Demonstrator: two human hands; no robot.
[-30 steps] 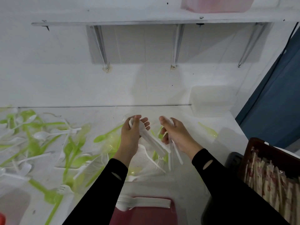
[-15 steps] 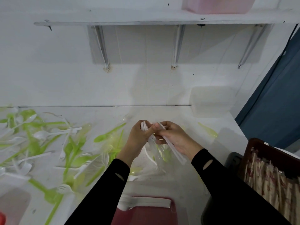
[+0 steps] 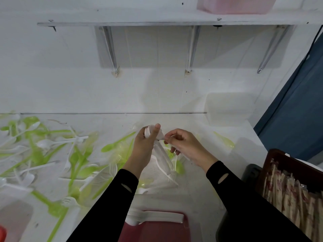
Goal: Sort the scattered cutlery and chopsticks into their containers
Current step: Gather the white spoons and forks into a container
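Note:
My left hand [image 3: 146,145] grips a bundle of white plastic forks [image 3: 161,154], tines up by the thumb, handles slanting down to the right. Just to its right, my right hand [image 3: 185,145] is curled and pinches a white piece against that bundle near its top. Below both hands more white forks and pale green spoons lie on the white table [image 3: 201,180]. Scattered green and white cutlery [image 3: 52,154] covers the table's left half. A red container [image 3: 157,229] at the front edge holds a stack of white forks [image 3: 153,218] across its top.
A brown crate [image 3: 272,159] with paper-wrapped chopsticks [image 3: 293,194] stands at the right. One green spoon [image 3: 224,141] lies alone to the right of my hands. A translucent box [image 3: 229,109] sits at the back right, against the wall. A shelf on brackets [image 3: 157,14] hangs overhead.
One second ago my hands were apart, each holding white cutlery. They came together, and the right hand's pieces have joined the left hand's bundle; the right hand has now drawn slightly rightward.

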